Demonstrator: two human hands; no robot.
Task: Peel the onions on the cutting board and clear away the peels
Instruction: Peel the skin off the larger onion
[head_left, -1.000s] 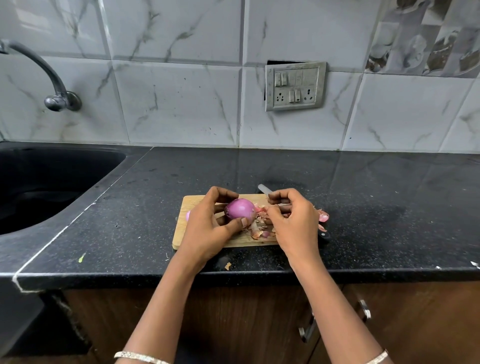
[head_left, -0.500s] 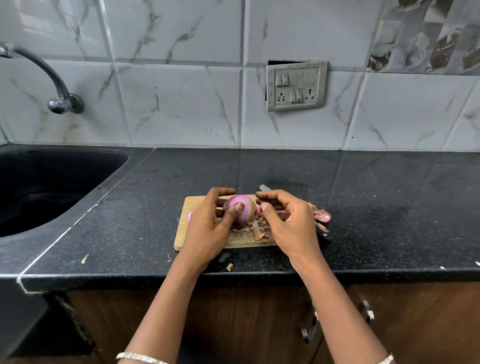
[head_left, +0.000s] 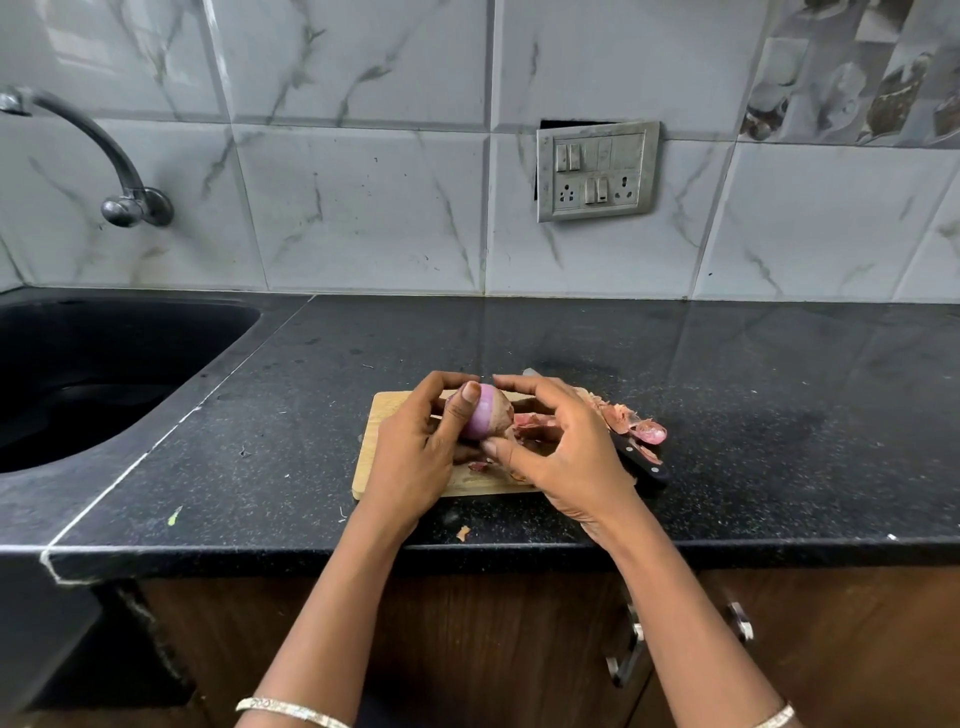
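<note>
Head view puts the onion (head_left: 483, 415) at frame centre, over the cutting board (head_left: 369, 457) and caught between your hands. Your left hand (head_left: 421, 457) grips it, thumb across the peeled purple side. Your right hand (head_left: 561, 452) curls thumb and forefinger round the brown-skinned side facing right. The remaining skin therefore looks nearest your right hand. Loose peels (head_left: 623, 421) lie further right.

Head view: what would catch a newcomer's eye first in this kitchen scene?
A purple onion, partly peeled, is held between the left hand and the right hand above the wooden cutting board. Loose peels lie at the board's right end, beside a black-handled knife.
</note>
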